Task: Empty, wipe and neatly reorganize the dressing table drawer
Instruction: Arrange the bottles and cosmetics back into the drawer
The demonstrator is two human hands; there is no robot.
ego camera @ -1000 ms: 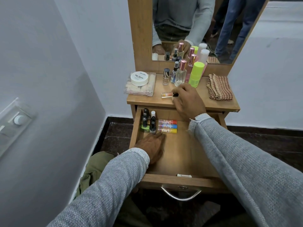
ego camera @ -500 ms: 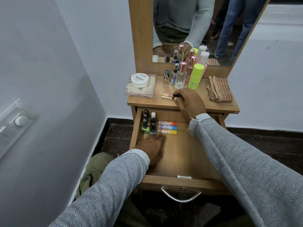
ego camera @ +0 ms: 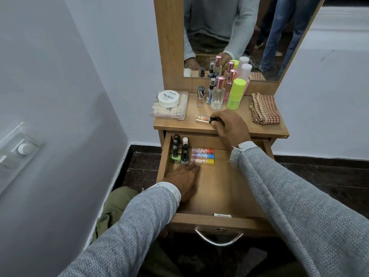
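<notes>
While the right hand (ego camera: 229, 126) pinches a lip gloss (ego camera: 203, 118) on top, the left hand (ego camera: 184, 179) rests flat in the drawer (ego camera: 219, 196); bottles (ego camera: 217, 94) not yet returned.

Count so far: three lip balm tubes (ego camera: 202, 155) just past the left fingertips (ego camera: 194, 166), five or so nail polish bottles (ego camera: 179, 150) beside them, one tube (ego camera: 202, 118) in the right fingers (ego camera: 215, 121), six bottles (ego camera: 217, 94) beyond.
</notes>
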